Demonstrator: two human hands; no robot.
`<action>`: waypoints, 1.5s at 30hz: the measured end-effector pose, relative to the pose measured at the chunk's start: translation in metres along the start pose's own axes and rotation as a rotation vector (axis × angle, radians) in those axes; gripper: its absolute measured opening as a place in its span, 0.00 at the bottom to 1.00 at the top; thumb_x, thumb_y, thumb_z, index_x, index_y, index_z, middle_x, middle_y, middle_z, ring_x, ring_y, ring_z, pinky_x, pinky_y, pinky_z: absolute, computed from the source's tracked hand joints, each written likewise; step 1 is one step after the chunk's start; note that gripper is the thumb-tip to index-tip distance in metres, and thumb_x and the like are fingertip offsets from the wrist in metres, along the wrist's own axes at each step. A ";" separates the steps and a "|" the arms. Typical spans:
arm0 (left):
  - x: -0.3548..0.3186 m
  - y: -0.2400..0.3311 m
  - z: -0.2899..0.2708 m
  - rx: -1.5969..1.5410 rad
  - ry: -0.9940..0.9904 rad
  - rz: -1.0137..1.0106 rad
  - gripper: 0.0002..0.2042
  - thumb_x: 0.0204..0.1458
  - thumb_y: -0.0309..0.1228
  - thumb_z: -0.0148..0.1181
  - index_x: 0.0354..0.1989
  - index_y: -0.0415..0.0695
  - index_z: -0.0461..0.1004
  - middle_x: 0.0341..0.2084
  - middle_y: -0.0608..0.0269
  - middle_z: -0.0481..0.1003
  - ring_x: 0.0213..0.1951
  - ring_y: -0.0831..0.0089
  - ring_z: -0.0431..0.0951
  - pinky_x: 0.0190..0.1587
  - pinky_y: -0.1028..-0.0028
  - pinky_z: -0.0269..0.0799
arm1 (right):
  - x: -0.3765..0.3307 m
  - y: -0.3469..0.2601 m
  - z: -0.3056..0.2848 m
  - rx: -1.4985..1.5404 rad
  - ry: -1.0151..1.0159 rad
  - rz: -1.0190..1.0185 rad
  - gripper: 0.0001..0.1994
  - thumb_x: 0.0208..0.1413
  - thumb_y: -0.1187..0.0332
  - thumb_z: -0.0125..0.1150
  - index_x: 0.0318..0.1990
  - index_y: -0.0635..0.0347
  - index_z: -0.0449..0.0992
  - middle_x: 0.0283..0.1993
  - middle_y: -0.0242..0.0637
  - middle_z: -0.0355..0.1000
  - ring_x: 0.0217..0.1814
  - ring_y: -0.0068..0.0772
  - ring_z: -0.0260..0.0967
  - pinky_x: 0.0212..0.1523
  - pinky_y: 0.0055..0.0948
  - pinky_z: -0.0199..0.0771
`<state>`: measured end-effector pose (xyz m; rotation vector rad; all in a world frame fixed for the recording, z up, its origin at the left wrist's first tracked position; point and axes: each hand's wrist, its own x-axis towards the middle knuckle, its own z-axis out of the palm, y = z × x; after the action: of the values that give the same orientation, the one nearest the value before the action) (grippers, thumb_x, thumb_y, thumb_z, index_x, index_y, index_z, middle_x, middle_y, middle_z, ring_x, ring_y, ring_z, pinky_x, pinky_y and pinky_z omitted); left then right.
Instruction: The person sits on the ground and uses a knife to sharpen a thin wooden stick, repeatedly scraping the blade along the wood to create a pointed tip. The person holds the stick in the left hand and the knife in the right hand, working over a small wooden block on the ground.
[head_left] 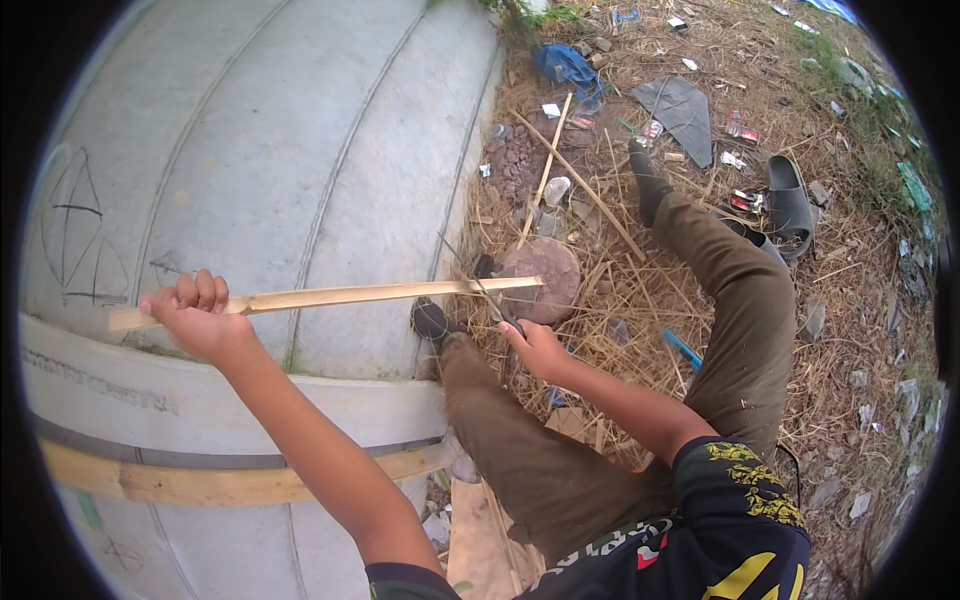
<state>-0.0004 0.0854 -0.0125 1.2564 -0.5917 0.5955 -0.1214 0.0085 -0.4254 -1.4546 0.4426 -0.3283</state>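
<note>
Pale wooden strip (380, 293) spans left to right in front of the seated person, far end over a round reddish-brown block (560, 265); can't tell from here if it's bearing on it. Left hand (203, 312): closed fist round the strip's near end, out over the grey concrete slabs (230, 220). Right hand (537, 348): wrapped on the dark handle of a thin-bladed knife (488, 300), just beside the block. Blade crosses the strip close to its far end; contact not clear. Legs in brown trousers (735, 280) spread either side of the block, feet in dark socks (650, 183). Past the block: two thin sticks (592, 195) on dry straw, blue plastic sheet (568, 68) further up. Grey slide sandals (790, 208) off to the right.
</note>
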 end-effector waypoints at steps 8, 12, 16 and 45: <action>0.006 -0.007 -0.015 0.010 0.083 0.024 0.23 0.70 0.48 0.33 0.22 0.52 0.43 0.15 0.71 0.44 0.17 0.76 0.41 0.20 0.74 0.37 | -0.015 0.017 -0.019 -0.010 0.247 -0.164 0.26 0.68 0.47 0.47 0.37 0.67 0.69 0.23 0.53 0.71 0.29 0.55 0.71 0.32 0.47 0.67; 0.006 -0.007 0.005 0.021 0.033 0.019 0.23 0.71 0.48 0.33 0.22 0.51 0.43 0.14 0.70 0.45 0.17 0.76 0.42 0.20 0.74 0.38 | -0.004 0.140 -0.030 -0.109 0.085 0.380 0.34 0.66 0.40 0.43 0.27 0.69 0.71 0.24 0.49 0.70 0.27 0.47 0.68 0.33 0.45 0.67; 0.001 -0.013 0.016 0.018 0.058 0.020 0.23 0.71 0.48 0.32 0.23 0.51 0.43 0.14 0.70 0.45 0.17 0.75 0.42 0.20 0.74 0.39 | 0.024 0.083 -0.024 -0.195 0.227 0.379 0.36 0.65 0.39 0.44 0.27 0.71 0.74 0.25 0.55 0.73 0.30 0.54 0.72 0.37 0.48 0.69; -0.013 0.008 0.030 0.068 0.084 0.031 0.23 0.71 0.47 0.31 0.23 0.51 0.42 0.16 0.70 0.44 0.17 0.75 0.42 0.21 0.73 0.39 | -0.018 0.134 -0.029 -0.236 0.109 0.378 0.35 0.63 0.37 0.46 0.24 0.65 0.72 0.22 0.48 0.71 0.25 0.49 0.72 0.31 0.47 0.69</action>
<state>-0.0181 0.0566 -0.0103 1.2815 -0.5251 0.6954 -0.1577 0.0045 -0.5589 -1.5472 0.8530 -0.0521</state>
